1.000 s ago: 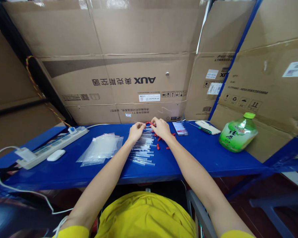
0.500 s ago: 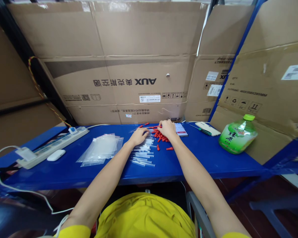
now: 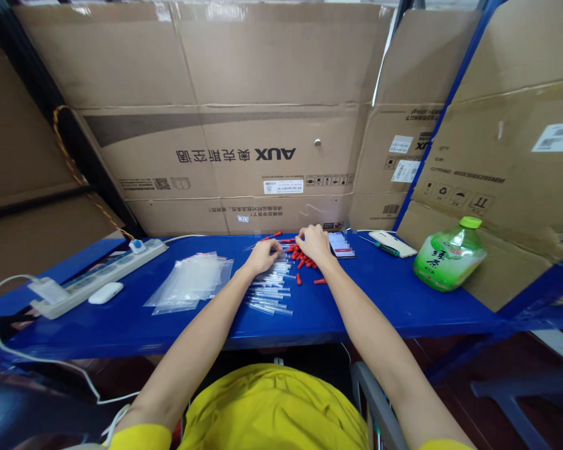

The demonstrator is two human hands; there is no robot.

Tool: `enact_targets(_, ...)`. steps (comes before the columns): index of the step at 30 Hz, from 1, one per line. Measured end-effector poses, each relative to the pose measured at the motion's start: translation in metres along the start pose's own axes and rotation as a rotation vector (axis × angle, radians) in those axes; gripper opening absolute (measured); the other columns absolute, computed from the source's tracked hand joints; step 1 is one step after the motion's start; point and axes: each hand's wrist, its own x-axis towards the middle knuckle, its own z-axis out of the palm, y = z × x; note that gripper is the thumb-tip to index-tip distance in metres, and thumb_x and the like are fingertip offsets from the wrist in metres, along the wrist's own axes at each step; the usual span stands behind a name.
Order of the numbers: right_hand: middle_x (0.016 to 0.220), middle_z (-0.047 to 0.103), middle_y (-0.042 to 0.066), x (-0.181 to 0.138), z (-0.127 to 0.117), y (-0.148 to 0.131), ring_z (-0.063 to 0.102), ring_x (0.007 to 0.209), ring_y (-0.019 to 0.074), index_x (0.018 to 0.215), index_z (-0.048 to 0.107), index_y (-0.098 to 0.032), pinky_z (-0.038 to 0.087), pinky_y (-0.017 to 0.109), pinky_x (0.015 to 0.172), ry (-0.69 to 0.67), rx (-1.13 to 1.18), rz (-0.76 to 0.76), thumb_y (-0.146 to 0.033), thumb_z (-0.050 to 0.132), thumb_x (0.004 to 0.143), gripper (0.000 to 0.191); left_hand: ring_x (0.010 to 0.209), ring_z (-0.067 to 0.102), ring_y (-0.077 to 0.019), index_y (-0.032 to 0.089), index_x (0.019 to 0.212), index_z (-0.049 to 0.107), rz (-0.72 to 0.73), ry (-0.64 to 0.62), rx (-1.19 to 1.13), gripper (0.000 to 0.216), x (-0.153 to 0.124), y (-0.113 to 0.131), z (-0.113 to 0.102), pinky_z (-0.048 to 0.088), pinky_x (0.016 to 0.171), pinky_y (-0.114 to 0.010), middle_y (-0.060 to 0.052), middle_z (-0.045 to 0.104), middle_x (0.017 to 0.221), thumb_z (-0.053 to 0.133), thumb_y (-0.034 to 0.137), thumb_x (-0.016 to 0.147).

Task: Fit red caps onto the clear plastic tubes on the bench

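Observation:
A loose pile of thin clear tubes (image 3: 268, 294) lies on the blue table in front of me, roughly side by side. My left hand (image 3: 263, 257) is over the upper end of this pile, its thumb and fingers curled together; what is between them is too small to make out. Just to the right is a heap of small red rubber bulbs (image 3: 304, 260). Over the heap's far side, my right hand (image 3: 313, 242) bends its fingers down and closes them among the bulbs. Its fingertips are partly hidden, and so is whatever they grip.
Clear plastic bags (image 3: 192, 278) are stacked left of the tubes, near a white earphone case (image 3: 106, 292) and a power strip (image 3: 103, 275). A phone (image 3: 341, 245), a screwdriver (image 3: 385, 249), a white flat object (image 3: 396, 242) and a green bottle (image 3: 449, 256) stand or lie rightward. Cardboard (image 3: 244, 75) walls the back.
My right hand has shifted very slightly to the left over the red bulbs, with its fingers a little more bent. My left hand has hardly moved.

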Motion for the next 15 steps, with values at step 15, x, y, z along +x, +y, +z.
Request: enact_targets(15,0.086,0.074,0.002,-0.003,-0.005,-0.025,0.062,0.093,0.0211,0.106,0.078,-0.025,0.039,0.032,0.09,-0.087,0.331,-0.35,-0.023,0.062,0.094,0.02,0.088,0.07,-0.0191,0.022,0.1,0.058,0.01,0.505,-0.137,0.021,-0.003,0.038,-0.018,0.051,0.089,-0.03,-0.004,0.074,0.092,0.066,0.041,0.093)
